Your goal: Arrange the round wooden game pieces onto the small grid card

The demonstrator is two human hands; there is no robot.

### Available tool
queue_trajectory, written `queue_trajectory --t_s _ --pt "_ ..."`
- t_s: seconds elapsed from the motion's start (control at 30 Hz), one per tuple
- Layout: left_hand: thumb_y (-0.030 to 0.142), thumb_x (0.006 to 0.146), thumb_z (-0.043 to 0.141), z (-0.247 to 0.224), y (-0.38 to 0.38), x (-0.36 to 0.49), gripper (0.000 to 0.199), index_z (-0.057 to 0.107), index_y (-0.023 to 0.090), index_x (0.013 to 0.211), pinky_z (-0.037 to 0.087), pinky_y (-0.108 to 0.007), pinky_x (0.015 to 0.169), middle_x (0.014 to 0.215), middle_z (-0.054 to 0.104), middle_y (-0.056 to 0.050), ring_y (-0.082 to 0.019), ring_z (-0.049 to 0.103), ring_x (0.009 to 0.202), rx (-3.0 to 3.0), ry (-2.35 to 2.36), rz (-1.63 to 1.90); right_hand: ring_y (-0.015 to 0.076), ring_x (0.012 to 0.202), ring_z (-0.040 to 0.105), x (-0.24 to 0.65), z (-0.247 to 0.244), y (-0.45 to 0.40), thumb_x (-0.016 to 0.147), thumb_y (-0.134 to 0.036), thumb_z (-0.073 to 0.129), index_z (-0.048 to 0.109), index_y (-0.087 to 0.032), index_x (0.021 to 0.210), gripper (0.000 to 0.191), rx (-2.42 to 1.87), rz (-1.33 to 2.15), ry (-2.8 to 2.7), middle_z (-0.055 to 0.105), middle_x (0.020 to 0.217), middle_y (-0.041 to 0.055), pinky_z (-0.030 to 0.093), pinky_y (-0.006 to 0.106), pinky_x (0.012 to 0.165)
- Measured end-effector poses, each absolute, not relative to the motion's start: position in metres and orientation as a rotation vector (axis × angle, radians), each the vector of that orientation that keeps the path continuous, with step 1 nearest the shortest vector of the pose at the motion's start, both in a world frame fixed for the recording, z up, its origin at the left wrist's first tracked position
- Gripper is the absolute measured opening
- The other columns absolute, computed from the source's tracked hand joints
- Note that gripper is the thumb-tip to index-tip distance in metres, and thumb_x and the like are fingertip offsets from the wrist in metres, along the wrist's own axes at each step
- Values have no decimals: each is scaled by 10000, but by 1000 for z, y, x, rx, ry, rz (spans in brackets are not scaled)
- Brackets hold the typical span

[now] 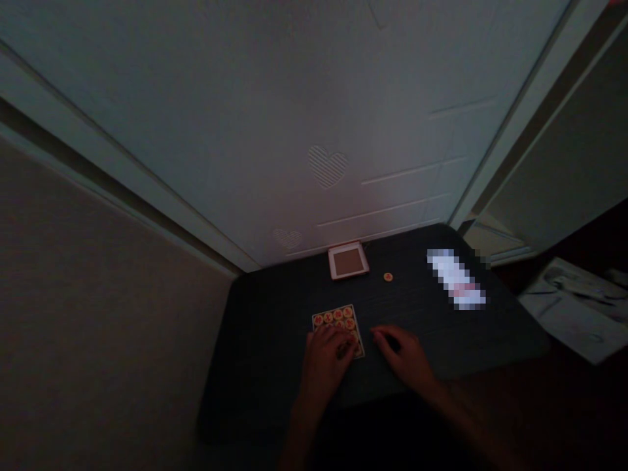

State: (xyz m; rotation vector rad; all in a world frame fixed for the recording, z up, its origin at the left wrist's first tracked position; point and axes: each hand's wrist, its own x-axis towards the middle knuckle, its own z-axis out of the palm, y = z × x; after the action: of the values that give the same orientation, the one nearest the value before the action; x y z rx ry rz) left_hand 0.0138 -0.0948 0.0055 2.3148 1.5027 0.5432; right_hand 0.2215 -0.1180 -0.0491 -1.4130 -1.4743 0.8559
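Note:
A small square tray (360, 347) of round Chinese chess pieces (338, 314) with red characters lies on the dark table. My left hand (326, 356) is over the tray's lower part, fingers bent and closed toward the thumb at the pieces on its right side. Whatever those fingertips hold is hidden. Just right of the tray, my right hand (403, 353) is curled, thumb and forefinger together; anything between them is too small and dark to make out. One loose chess piece (388, 277) rests farther back.
An open shallow box lid (348, 261) lies by the wall at the table's back. A bright pixelated shape (456, 280) is on the right of the dark table (265, 327). Beyond the right edge, lower down, stands a pale surface (579, 307) with items on it.

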Motion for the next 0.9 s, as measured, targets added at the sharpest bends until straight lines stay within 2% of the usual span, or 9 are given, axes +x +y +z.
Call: queue_trajectory --t_s 0.43,0.77,0.9 --pt "284 941 673 4 -93 15 91 761 296 963 429 -452 965 1036 764 -5 -257 664 1052 2278 1497 523 233 958 750 223 -50 -118 970 -369 560 759 -247 1037 243 -1393 884 -1493 792 1046 65 586 355 880" --pt "299 952 656 0 -92 15 109 758 290 989 429 -449 964 1050 762 -11 -253 663 1051 2284 1510 542 228 956 751 222 -50 -117 974 -354 566 760 -236 1030 234 -1398 869 -1494 792 1044 63 588 342 866" --pt "328 956 651 0 -94 14 131 738 285 1044 434 -460 975 1113 754 -21 -262 652 1095 2256 1553 567 218 941 748 222 -52 -118 983 -331 561 751 -232 1042 223 -1387 845 -1509 787 1034 59 592 342 862"
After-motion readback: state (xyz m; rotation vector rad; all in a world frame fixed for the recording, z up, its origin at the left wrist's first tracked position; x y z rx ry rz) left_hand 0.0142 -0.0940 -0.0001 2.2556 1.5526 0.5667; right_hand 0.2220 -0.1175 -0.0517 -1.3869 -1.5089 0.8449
